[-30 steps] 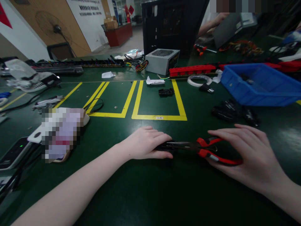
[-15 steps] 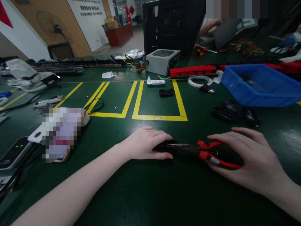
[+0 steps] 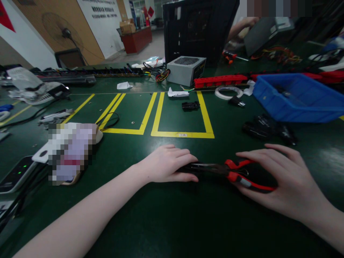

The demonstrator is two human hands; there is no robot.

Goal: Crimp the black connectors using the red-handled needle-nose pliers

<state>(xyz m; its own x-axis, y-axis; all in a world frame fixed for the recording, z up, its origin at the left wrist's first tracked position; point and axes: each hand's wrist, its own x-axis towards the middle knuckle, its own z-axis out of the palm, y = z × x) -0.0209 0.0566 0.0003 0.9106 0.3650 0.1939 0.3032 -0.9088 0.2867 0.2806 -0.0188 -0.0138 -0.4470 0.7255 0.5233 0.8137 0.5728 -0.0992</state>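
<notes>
My right hand point(image 3: 279, 179) is wrapped round the spread red handles of long-nose pliers point(image 3: 238, 172), whose jaws point left. Between the thumb and fingers of my left hand point(image 3: 172, 163) is a small black plastic part point(image 3: 185, 168), mostly covered by the hand. The tips of the pliers reach this part, though their exact grip on it is too dark to make out. Beyond my hands, a similar black part point(image 3: 190, 106) lies inside a yellow taped rectangle. A pile of black parts point(image 3: 264, 127) sits past my right hand.
A blue bin point(image 3: 301, 107) stands at the right, near a white cable coil point(image 3: 228, 93). Farther back are a grey power supply point(image 3: 185, 70) and a black computer case point(image 3: 199, 32). A phone point(image 3: 72, 154) lies left. Another person's hand point(image 3: 245, 25) holds a grey metal box.
The pliers have turned slightly in my right hand, and the black part has shifted a little in my left. In the background, the other person's hand and grey box have moved slightly.
</notes>
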